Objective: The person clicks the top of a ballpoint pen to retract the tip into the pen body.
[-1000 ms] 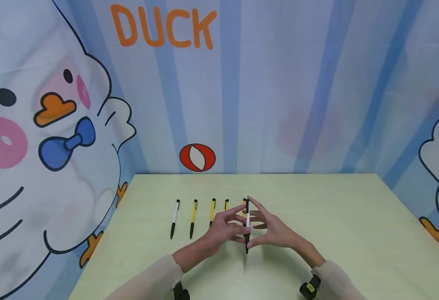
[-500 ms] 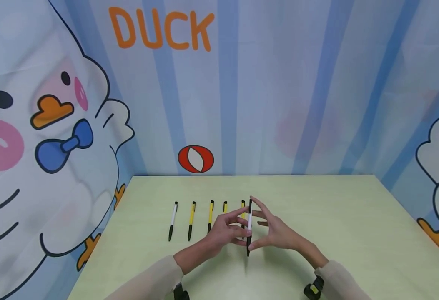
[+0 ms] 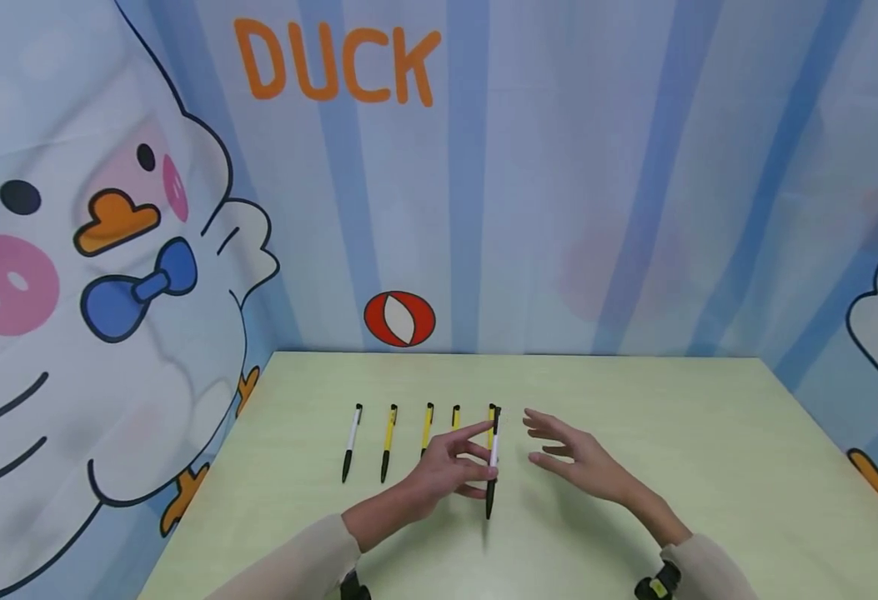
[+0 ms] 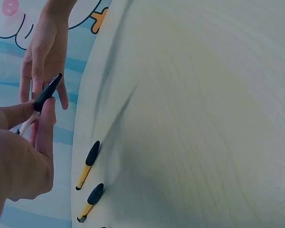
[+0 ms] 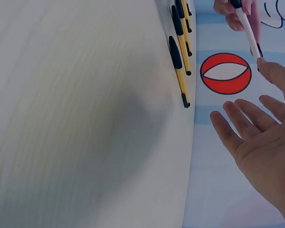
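Note:
In the head view my left hand (image 3: 444, 472) pinches a white ballpoint pen (image 3: 494, 451) with black ends, thumb against fingers, above the table. The pen is nearly upright, leaning a little, dark grip end down. In the left wrist view the pen's black grip (image 4: 48, 93) sticks out past the thumb. My right hand (image 3: 587, 460) hovers to the right of the pen, apart from it, fingers loosely extended and holding nothing. In the right wrist view the right palm (image 5: 270, 152) faces the camera.
A row of pens lies behind and left of the hands: a white pen (image 3: 352, 442) at the left end, then several yellow ones, such as this yellow pen (image 3: 388, 442). The left hand partly covers some. A printed duck curtain (image 3: 544, 183) borders the pale table (image 3: 671, 433).
My right thumb and index finger have let go of the pen's two ends, and that hand has moved right. The left hand keeps its pinch; the pen now leans slightly more.

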Demonstrator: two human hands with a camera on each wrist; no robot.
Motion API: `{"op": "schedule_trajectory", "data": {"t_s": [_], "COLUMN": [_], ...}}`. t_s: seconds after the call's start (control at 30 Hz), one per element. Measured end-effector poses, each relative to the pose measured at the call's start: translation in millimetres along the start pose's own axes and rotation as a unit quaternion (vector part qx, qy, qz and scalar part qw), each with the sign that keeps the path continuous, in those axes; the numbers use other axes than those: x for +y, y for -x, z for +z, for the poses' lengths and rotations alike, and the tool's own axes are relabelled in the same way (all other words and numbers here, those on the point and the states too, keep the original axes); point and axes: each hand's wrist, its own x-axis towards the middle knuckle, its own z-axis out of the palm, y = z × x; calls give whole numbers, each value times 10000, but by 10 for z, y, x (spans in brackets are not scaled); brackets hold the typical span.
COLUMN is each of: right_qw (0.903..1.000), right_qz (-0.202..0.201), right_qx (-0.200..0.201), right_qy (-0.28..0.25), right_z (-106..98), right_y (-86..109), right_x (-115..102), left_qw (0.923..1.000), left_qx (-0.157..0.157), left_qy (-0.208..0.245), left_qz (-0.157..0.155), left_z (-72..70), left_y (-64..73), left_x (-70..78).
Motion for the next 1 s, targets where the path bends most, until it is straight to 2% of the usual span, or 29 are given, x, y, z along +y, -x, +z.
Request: {"op": "schedule_trajectory", "data": {"t_s": [0.3, 0.53, 0.73, 1.0], "right_qw": [9988, 9984, 9968, 9959], "right_qz": [206, 215, 110, 236], "right_qx": [431, 508, 763, 854], "right_qy": [128, 154, 221, 179], "right_z": [-160, -239, -363, -517], "right_y": [181, 329, 467, 631], "right_x": [46, 106, 167, 235], "left_qw": [10000, 9999, 9997, 9997], "left_qx": [77, 152, 195, 160], "left_qy": [47, -16, 35, 13], "left_qz": [-42, -80, -146, -164], "left_z": [-41, -91, -118, -112], "left_y": [3, 46, 26, 6], "left_x": [-13, -21, -40, -59]}}
